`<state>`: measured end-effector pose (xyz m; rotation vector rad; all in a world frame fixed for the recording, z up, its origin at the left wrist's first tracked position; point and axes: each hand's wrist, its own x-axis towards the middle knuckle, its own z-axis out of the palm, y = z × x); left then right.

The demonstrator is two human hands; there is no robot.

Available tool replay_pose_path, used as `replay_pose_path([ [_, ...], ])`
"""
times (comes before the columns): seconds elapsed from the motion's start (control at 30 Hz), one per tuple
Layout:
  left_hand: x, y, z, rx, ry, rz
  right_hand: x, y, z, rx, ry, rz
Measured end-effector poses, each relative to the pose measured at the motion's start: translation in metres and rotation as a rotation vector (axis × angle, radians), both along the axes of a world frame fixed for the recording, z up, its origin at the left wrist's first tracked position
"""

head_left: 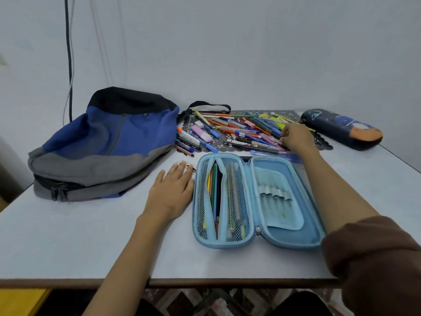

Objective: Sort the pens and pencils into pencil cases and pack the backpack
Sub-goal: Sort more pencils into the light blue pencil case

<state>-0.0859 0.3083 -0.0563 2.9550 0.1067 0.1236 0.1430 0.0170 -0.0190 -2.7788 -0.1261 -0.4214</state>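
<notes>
The backpack [102, 144] lay at the left of the surface [91, 236]. I had the left hand [173, 190] flat, fingers straight, beside the open blue pencil case [284, 233]. The right hand [296, 136] curled onto the pile of pens [239, 131] behind it; whether it gripped one, I couldn't tell. A dark pencil case [341, 128] lay rightmost

I can't tell what, if anything, the right hand [296, 136] pinches, its fingers [284, 138] buried in the pile of pens [239, 130]. The right forearm [337, 190] covers the open blue case's [257, 244] far corner, and the left hand [172, 188] hides most of a thin dark item [193, 168] on the worktop [91, 236]. Pen lettering is too small to read.
</notes>
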Motion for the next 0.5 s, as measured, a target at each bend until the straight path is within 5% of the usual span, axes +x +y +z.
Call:
replay_pose_path([
  [0.17, 0.0, 0.0, 0.0, -0.007, -0.01, -0.001, 0.003, -0.001, 0.009, 0.134, 0.083, -0.028],
  [0.5, 0.0, 0.002, -0.002, -0.029, -0.016, -0.002, 0.002, 0.006, 0.043, 1.184, -0.224, -0.006],
])
